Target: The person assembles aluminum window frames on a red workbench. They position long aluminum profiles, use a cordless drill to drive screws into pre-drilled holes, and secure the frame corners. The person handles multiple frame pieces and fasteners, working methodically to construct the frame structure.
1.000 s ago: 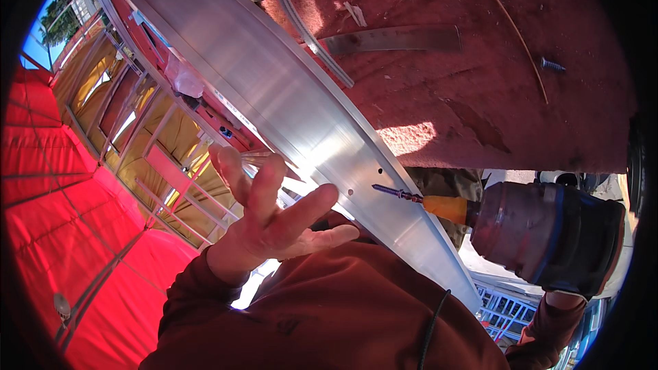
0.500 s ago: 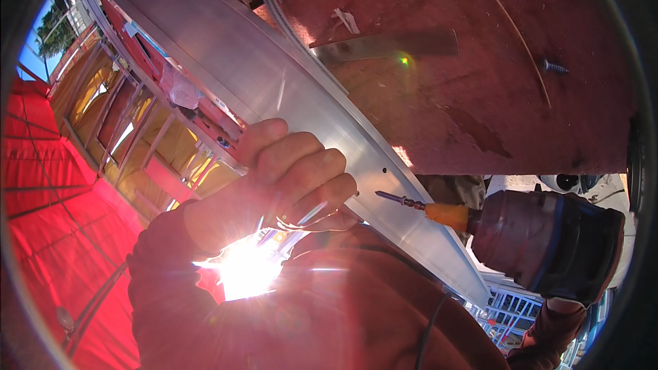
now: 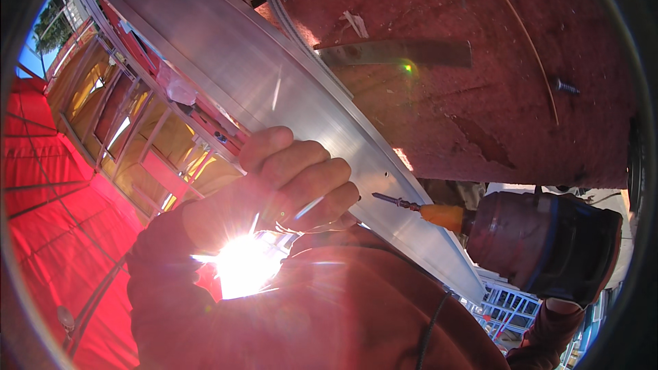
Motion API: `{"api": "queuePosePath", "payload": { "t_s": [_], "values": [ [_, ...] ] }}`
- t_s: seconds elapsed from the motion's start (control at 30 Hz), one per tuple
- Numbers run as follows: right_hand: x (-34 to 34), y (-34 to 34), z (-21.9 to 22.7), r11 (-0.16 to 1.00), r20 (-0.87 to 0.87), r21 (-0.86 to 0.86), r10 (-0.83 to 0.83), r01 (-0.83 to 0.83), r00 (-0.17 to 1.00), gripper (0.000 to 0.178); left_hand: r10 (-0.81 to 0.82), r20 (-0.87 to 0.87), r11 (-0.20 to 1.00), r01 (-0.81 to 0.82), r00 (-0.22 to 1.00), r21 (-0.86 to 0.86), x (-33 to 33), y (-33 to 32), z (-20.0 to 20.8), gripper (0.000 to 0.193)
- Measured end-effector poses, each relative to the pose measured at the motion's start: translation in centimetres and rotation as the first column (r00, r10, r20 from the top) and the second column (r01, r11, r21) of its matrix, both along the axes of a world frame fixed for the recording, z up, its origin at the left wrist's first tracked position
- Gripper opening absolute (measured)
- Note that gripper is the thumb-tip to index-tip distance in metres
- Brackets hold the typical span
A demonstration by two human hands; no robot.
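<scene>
My left hand (image 3: pixel 301 178) is wrapped around the edge of a long silvery aluminium channel (image 3: pixel 226 62), which slants from the upper left to the lower right. To its right is a cordless drill (image 3: pixel 541 243) with a dark body and a yellow collar, pointing left. A slim pointed bit or screw (image 3: pixel 396 201) sticks out of its nose, in front of the channel and near a small dark hole in it. Below the drill's body, a sliver of my right hand (image 3: pixel 563 306) shows at its grip; most of those fingers are hidden.
Behind the channel lies a reddish work surface (image 3: pixel 425 116) with a flat metal strip (image 3: pixel 404 53), a loose screw (image 3: pixel 567 87) and a thin brown wire or rod (image 3: pixel 524 27). Red fabric (image 3: pixel 62 219) hangs at left. Bright sun glare sits below my left hand.
The view has shifted slightly, so the work surface and its objects sit a little lower and to the right. Both hands keep their holds; the drill's tip is slightly nearer my left hand.
</scene>
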State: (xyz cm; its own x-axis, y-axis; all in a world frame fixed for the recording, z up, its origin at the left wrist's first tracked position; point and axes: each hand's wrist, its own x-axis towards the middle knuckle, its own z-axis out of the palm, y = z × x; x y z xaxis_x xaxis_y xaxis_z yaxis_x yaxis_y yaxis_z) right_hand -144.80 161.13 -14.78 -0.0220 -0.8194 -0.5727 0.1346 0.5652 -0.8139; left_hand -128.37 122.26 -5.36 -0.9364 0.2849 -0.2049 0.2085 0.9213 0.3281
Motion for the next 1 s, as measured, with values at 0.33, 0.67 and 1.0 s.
{"api": "queuePosePath", "payload": {
  "t_s": [0.33, 0.67, 1.0],
  "values": [
    [-1.1, -0.9, 1.4, 0.998, -0.013, -0.017, 0.052, -0.052, 0.999, 0.069, 0.025, 0.050, 0.997, -0.029, 0.998, 0.071, 1.1, -1.0, 0.0, 0.029],
    [-3.0, -3.8, 3.7, 0.991, -0.057, -0.044, 0.124, -0.127, 0.991, 0.067, 0.739, 0.299, 0.500, -0.789, 0.603, 0.356, 5.6, 2.9, -1.2, 0.041],
    [-4.5, -8.1, 4.9, 0.978, -0.036, -0.043, 0.203, -0.205, 0.978, 0.065, 0.783, 0.278, 0.408, -0.798, 0.556, 0.444, 4.5, 4.5, -2.6, 0.064]
  ]
}}
